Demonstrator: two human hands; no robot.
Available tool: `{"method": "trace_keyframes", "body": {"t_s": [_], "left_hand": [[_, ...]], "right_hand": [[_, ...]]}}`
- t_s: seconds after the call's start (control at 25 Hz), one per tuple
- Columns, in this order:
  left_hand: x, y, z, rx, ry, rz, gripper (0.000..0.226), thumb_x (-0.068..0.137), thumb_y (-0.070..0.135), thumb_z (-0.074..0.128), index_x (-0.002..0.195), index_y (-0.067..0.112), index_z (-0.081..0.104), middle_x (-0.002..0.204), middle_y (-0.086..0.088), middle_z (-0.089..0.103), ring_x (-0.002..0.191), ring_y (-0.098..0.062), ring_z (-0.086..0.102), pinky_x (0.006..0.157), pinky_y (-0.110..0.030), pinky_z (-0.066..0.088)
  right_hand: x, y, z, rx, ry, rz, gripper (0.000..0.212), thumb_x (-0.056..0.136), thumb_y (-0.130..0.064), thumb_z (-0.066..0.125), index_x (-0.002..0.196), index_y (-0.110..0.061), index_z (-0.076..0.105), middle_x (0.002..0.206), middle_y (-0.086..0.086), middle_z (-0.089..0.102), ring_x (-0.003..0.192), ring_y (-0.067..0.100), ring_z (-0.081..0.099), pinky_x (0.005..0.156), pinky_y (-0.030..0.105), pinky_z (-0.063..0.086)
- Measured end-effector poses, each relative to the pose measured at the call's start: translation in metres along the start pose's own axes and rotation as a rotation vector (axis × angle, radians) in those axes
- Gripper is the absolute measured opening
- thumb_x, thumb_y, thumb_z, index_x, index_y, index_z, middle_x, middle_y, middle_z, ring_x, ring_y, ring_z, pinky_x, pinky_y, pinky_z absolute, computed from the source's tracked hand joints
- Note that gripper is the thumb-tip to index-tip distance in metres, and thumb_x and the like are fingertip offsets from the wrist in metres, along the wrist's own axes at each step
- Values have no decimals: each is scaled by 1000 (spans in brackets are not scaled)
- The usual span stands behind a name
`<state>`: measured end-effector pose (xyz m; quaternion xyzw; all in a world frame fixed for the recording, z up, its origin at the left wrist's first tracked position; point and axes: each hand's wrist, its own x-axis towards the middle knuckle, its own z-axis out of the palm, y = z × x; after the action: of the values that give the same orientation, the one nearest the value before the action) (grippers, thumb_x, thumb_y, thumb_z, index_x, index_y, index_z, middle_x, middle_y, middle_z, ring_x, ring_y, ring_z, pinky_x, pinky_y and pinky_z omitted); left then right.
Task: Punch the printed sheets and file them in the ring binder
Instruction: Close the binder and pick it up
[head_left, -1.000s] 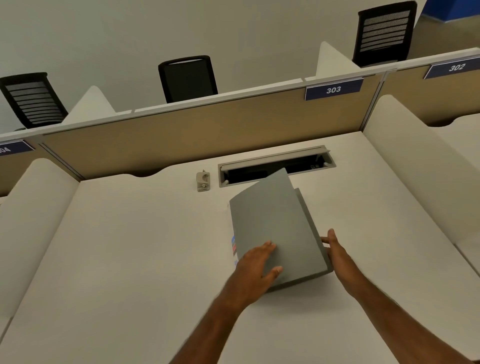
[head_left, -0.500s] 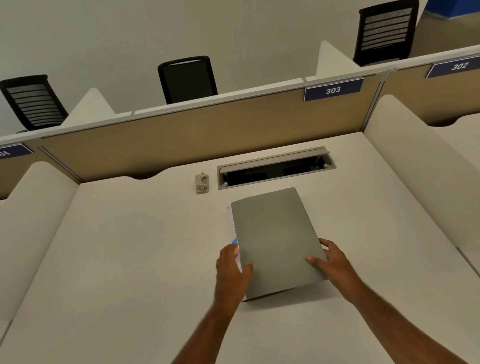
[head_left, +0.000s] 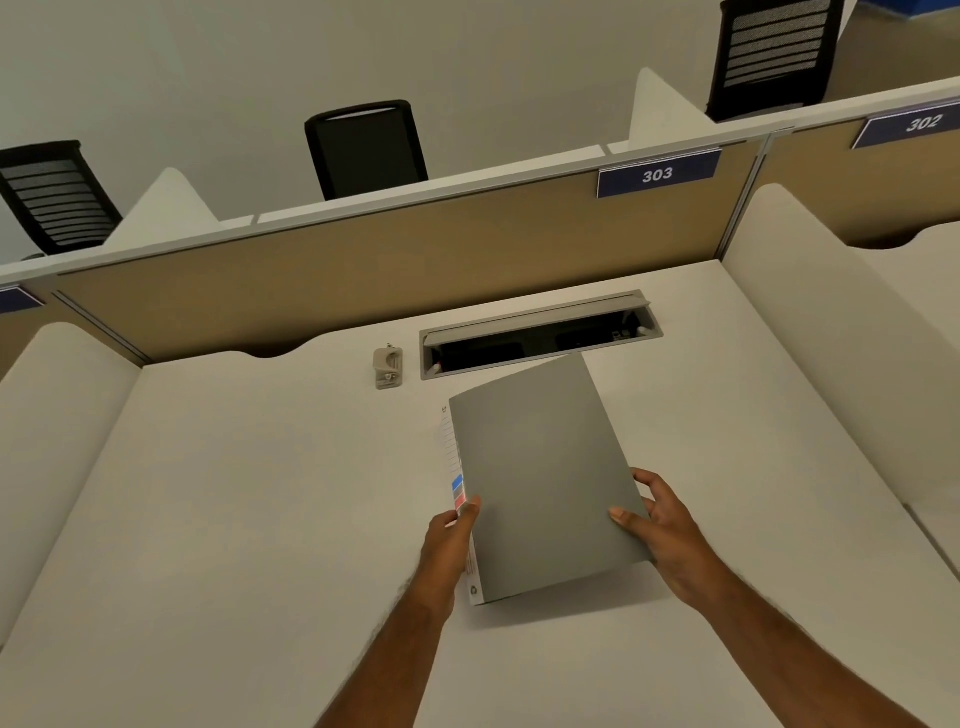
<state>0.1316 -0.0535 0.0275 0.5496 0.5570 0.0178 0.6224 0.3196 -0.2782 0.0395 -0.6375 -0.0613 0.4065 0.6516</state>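
Binder (head_left: 540, 478) lifted off tabletop (head_left: 234, 519), near end raised; left hand (head_left: 451, 540) gripped spine edge, right hand (head_left: 657, 525) gripped opposite edge; long axis toward far edge.

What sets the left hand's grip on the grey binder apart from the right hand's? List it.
The left hand grips the grey binder at its spine edge, by the coloured label; the right hand grips the opposite edge.
The left hand's thumb tip hooks over the spine corner; the right hand's thumb lies flat across the cover.
Both hold the binder near its lower end, above the desk.
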Motion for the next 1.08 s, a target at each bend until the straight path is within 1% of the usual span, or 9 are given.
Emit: {"method": "trace_keyframes", "body": {"t_s": [0.12,0.2,0.32,0.4,0.48,0.68,0.84,1.0,1.08], "left_hand": [[-1,12,16,-29,-39,42,58,87,62,67,131,25,59,121,3,71,111,-20,68,101,-50,55],[-1,23,28,-59,-46,80,50,90,48,72,131,21,60,116,3,74,105,-18,72,97,-47,58],[-6,43,54,-32,-57,136,45,92,37,73,132,19,59,116,1,72,103,-17,71,89,-37,59],[-8,56,74,-3,-69,177,47,92,35,74,134,21,56,118,1,69,104,-16,69,86,-34,59],[-7,67,95,33,-91,200,50,91,36,74,135,22,55,121,1,67,106,-16,68,89,-35,59],[-5,89,146,82,-146,210,53,92,34,74,138,18,51,124,0,64,106,-17,66,85,-29,55],[-4,100,179,139,-184,197,56,94,34,71,142,17,46,131,-3,61,106,-18,64,85,-29,52],[0,105,204,218,-213,205,57,97,34,67,144,16,42,122,1,57,100,-15,60,84,-27,50],[6,106,213,240,-221,204,55,97,34,68,142,15,44,124,-1,59,100,-14,60,85,-27,49]], "right_hand": [[5,-7,-19,28,12,-10,52,91,-1,66,133,-26,49,114,10,74,102,34,71,80,45,58],[10,-14,-34,39,30,-19,52,90,-2,67,133,-25,49,114,11,74,102,34,71,81,46,58],[18,-25,-63,55,66,-30,53,89,-1,67,134,-24,50,114,12,74,101,33,71,79,43,58],[24,-33,-83,67,89,-29,52,90,0,67,134,-23,51,113,11,74,99,31,71,74,40,59],[30,-40,-104,64,111,-29,52,89,0,66,134,-24,51,112,10,75,97,29,72,69,37,60],[42,-54,-154,42,169,-7,54,89,-2,68,135,-26,52,113,9,74,96,27,72,68,36,60],[49,-61,-184,29,191,14,53,90,-3,67,134,-27,53,112,8,74,95,25,72,67,35,59],[59,-61,-204,13,227,24,53,90,-2,67,136,-25,54,118,7,72,103,28,68,76,38,57],[64,-60,-211,2,231,22,55,89,-3,68,138,-24,53,121,6,71,107,28,68,79,38,56]]}}
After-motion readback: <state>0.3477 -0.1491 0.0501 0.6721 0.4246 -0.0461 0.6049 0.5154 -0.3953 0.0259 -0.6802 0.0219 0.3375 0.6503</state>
